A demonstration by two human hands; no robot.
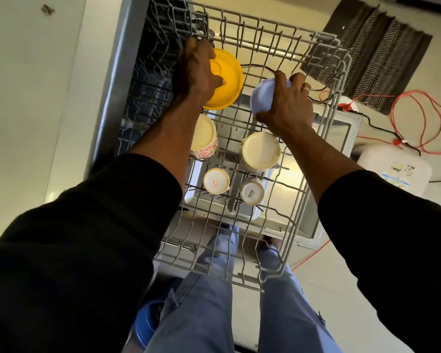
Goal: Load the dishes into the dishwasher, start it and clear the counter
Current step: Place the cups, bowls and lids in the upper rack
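- While I'm leaning over the pulled-out upper rack (294,226), my left hand (196,70) has its fingers wrapped over the yellow bowl (227,80) at the back left, with the thumb pressed on its base.
- My right hand (285,103) is curled round the lilac bowl (261,98), just beside the yellow one and further right, over the back half of the rack.
- In the way, nearer me: a patterned cream bowl (204,136) and a plain cream bowl (260,151), then two mugs (215,180) in the next row, all bottoms up.
- The open dishwasher door (341,131) sits under the rack. Red cables (418,110), a dark mat (377,54) and a white container (392,169) are on the floor off to the right.
- The yellow bowl is tipped on edge, its base ring facing up at me and its opening turned away.
- The lilac bowl shows its rounded outside toward the yellow one.
- Can't tell where the lilac bowl's opening points, since my palm covers it. Can't tell either whether either bowl is touching the wires.
- Something blue (145,319) by my leg is too blurry to name.
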